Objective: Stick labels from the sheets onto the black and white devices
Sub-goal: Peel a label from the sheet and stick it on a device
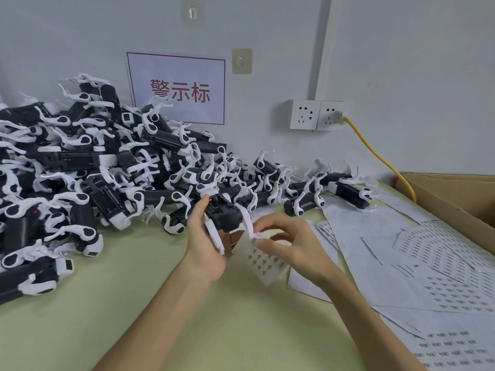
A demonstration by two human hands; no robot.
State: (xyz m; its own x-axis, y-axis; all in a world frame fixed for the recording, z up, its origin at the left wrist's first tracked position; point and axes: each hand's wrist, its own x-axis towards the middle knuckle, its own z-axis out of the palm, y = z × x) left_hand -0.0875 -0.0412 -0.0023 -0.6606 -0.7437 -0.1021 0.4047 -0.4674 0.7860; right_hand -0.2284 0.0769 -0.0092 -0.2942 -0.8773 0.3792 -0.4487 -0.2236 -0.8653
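Head view: a green table (160, 303) is seen, with a pile (80, 170) of black and white devices heaped from 9 to 11 o'clock against the wall. Label sheets (401, 263) are spread at 3 to 5 o'clock, and a box (455, 199) is set beyond them at 3 o'clock.

At centre one device (225, 212) is gripped by the left hand (206, 242), thumb on its near side and fingers curled beneath. Its long axis is judged to run from about 11 to 5 o'clock, with the white arms trailing down.

A strip (263, 263) of labels hangs just beside it at 5 o'clock. The strip's upper edge is pinched by the right hand (292, 242). Whether a label has been lifted free cannot be told, since that corner is blurred.

From the right fingertips (261, 245) the device lies near, at 10 o'clock. The label would therefore have to be carried up and to the left, and the right hand is the one placed for it
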